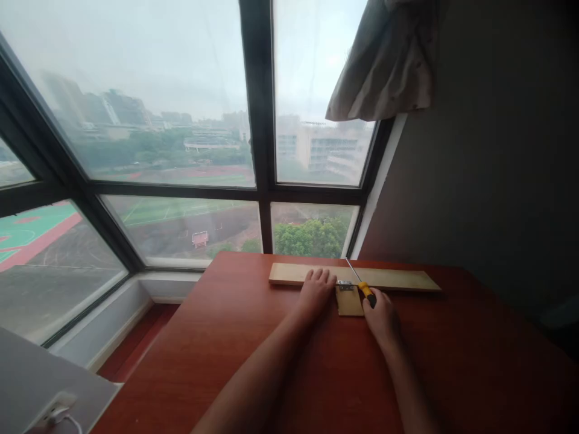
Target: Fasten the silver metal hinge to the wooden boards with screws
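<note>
Screwdriver [364,290] in right grip [382,316], near hinge [345,286]

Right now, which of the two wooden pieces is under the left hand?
The long board: the left hand lies over its near edge. The short squarish piece sits right of that hand, nearer the person.

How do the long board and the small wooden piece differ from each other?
The long board is a narrow strip; the small wooden piece is short and nearly square. The left hand rests on the long board; the small wooden piece lies lower in view. Both look pale and flat.
</note>
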